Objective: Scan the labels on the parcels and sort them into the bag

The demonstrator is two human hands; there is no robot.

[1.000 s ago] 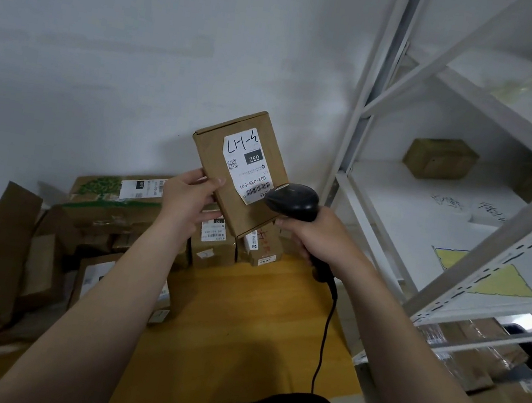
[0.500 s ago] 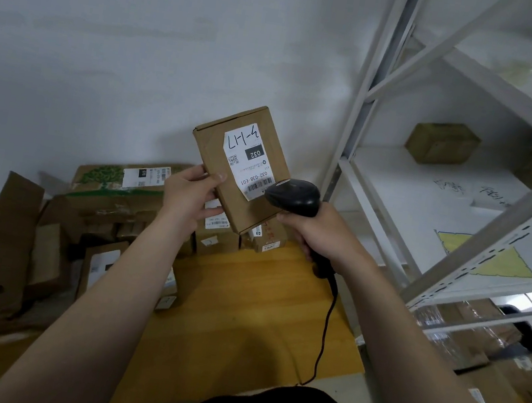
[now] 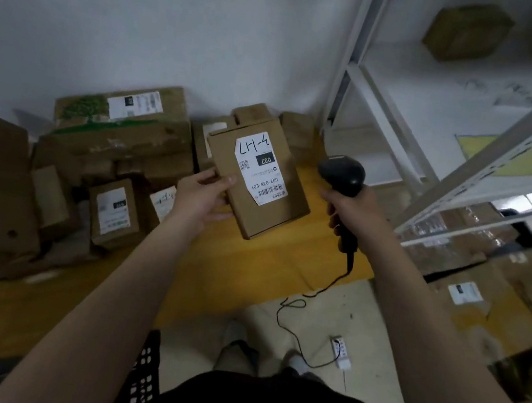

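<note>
Left hand (image 3: 201, 197) grips flat cardboard parcel (image 3: 257, 179); right hand (image 3: 354, 211) grips black scanner (image 3: 342, 175).

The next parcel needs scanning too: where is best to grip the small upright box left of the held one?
Probably the small box by its top edge, from above: it stands nearly upright, label facing out, with cartons close on both sides. Keep fingers off the label.
</note>
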